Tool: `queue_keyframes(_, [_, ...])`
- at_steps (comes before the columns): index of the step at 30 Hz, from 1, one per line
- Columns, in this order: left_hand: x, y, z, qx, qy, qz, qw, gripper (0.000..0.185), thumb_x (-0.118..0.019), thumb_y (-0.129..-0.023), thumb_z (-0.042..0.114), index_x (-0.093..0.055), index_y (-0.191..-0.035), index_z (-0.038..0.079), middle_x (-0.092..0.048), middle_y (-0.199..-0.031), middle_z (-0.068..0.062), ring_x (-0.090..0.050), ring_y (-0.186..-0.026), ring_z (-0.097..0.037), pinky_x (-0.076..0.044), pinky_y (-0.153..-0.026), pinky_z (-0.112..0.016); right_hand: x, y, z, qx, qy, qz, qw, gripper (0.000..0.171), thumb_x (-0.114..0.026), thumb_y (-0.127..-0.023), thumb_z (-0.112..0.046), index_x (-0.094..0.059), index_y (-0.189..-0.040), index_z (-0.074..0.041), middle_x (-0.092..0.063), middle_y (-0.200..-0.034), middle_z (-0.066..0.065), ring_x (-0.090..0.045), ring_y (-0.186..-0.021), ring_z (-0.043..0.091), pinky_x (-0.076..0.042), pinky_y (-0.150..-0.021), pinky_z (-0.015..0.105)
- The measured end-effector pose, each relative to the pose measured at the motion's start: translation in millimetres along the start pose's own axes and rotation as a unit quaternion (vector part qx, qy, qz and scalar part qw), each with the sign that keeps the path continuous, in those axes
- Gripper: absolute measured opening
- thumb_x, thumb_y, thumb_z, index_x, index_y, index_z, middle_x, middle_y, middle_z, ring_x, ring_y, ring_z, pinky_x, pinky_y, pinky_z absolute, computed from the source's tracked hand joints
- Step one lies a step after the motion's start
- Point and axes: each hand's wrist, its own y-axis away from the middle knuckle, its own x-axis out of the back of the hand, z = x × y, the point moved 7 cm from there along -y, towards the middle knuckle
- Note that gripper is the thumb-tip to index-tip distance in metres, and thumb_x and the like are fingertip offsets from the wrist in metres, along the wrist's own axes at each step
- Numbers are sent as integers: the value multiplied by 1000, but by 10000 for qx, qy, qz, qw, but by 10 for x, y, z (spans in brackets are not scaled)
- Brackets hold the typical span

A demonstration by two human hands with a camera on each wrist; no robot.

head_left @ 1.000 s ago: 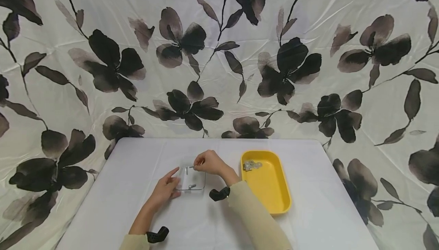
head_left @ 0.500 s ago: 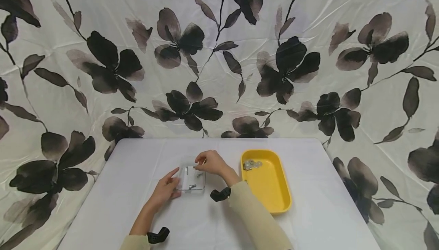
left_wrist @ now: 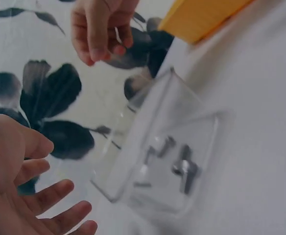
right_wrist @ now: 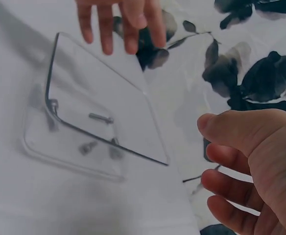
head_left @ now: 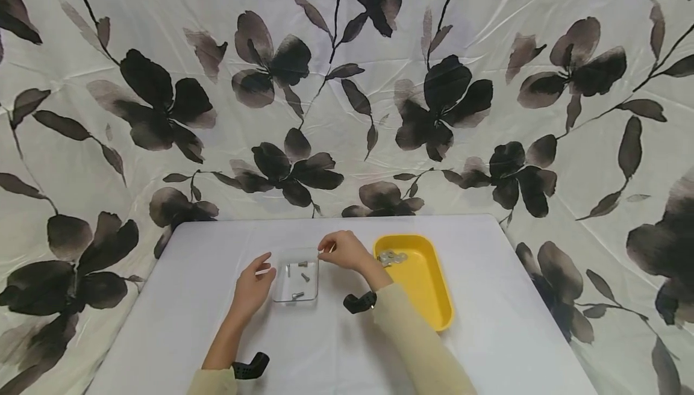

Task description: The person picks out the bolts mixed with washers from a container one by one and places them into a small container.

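Our clear tray (head_left: 295, 282) sits mid-table (head_left: 488, 347) holding a few small screws (head_left: 298, 294), yellow tray (head_left: 423, 298) with metal bits (head_left: 391, 257) toward the right edge, left hand (head_left: 252, 286) relaxed open beside it, right hand (head_left: 341, 250) loosely curled, empty.

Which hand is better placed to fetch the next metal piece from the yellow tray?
Probably the right hand: it hovers between the clear dish and the yellow tray, close to the metal pieces. The left hand sits on the dish's far side.
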Motion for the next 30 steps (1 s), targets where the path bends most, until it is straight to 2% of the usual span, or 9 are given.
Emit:
queue_keyframes(3, [-42, 39, 198, -267, -18, -71, 9996, 48, -54, -99, 18, -43, -145, 8, -51, -133, -22, -49, -121, -41, -48, -93, -53, 72, 33, 37, 45, 50, 52, 10000, 11, -75, -87, -18, -74, -96, -11, -63, -78, -9, -57, -72, 9, -50, -66, 21])
queue_keyframes(7, [-180, 117, 390, -495, 16, -291, 9983, 47, -56, -98, 17, -45, -144, 9, -50, -135, -20, -49, -121, -41, -48, -94, -53, 148, 108, 120, 73, 123, 108, 9998, 14, -75, -86, -17, -75, -96, -8, -62, -75, -9, -56, -69, 8, -49, -64, 21])
queue_keyframes(13, [-470, 111, 610, -586, 108, -659, 9960, 49, -59, -97, 18, -47, -144, 12, -52, -135, -18, -54, -118, -37, -52, -89, -48, 323, 208, 234, 282, 234, 427, 9984, 11, -76, -85, -15, -74, -93, -7, -63, -76, -7, -56, -69, 10, -50, -64, 23])
queue_keyframes(17, [-672, 87, 732, -565, 141, -1000, 9933, 53, -60, -96, 19, -45, -146, 13, -51, -137, -19, -56, -117, -38, -53, -87, -48, 436, 275, 349, 126, 125, 523, 9985, 9, -75, -86, -15, -74, -93, -9, -64, -78, -7, -56, -71, 12, -51, -63, 23])
queue_keyframes(23, [-964, 133, 821, -400, 563, -1610, 9845, 57, -61, -96, 22, -41, -148, 17, -47, -140, -21, -59, -113, -37, -56, -80, -43, 578, 392, 536, -255, -74, 557, 9981, 11, -74, -87, -16, -74, -95, -8, -63, -79, -3, -56, -67, 15, -52, -56, 24])
queue_keyframes(30, [-1365, 238, 789, -116, 1103, -2197, 9692, 71, -71, -90, 30, -36, -151, 22, -44, -140, -22, -59, -109, -35, -58, -75, -43, 674, 545, 768, -468, -57, 561, 9973, 11, -74, -87, -13, -74, -95, -5, -63, -77, -3, -57, -70, 15, -53, -63, 25])
